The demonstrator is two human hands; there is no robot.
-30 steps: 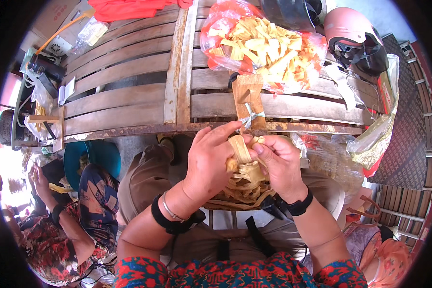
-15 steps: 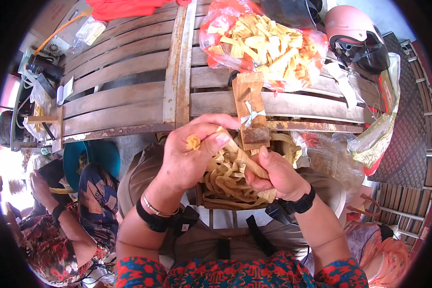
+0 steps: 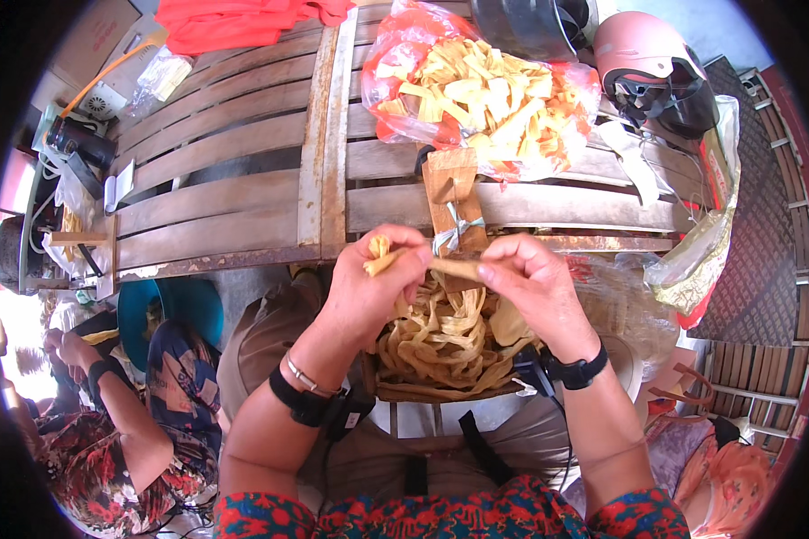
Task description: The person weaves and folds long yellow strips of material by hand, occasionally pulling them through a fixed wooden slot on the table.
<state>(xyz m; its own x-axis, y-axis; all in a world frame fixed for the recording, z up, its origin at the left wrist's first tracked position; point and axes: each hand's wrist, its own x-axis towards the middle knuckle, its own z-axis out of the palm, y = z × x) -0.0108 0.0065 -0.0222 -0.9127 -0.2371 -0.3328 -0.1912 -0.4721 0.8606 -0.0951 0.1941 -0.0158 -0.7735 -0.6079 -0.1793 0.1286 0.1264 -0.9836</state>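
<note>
Between my two hands stretches a pale yellow strip (image 3: 456, 268), soft and fibrous-looking, nearly level above my lap. My left hand (image 3: 382, 278) is closed around one end, and a knotted-looking tuft of it sticks out past the fingers. With thumb and forefinger my right hand (image 3: 535, 287) pinches the other end. Below them a box (image 3: 395, 393) on my lap holds a heap of similar yellow strips (image 3: 440, 346). Just beyond my hands, a wooden piece (image 3: 452, 175) with a cloth strip (image 3: 458, 228) tied round it juts over the table edge.
A red-and-clear plastic bag (image 3: 389, 54) full of flat yellow pieces lies on the slatted table (image 3: 225, 211). Behind it are a pink helmet (image 3: 634, 45) and red cloth (image 3: 225, 22). A teal tub (image 3: 193, 305) and a person's arm (image 3: 126, 404) are at left.
My right hand has risen and turned, shifting from a grip around the strip to a fingertip pinch. The strip has gone from slanting to nearly level, uncovering more of the heap below.
</note>
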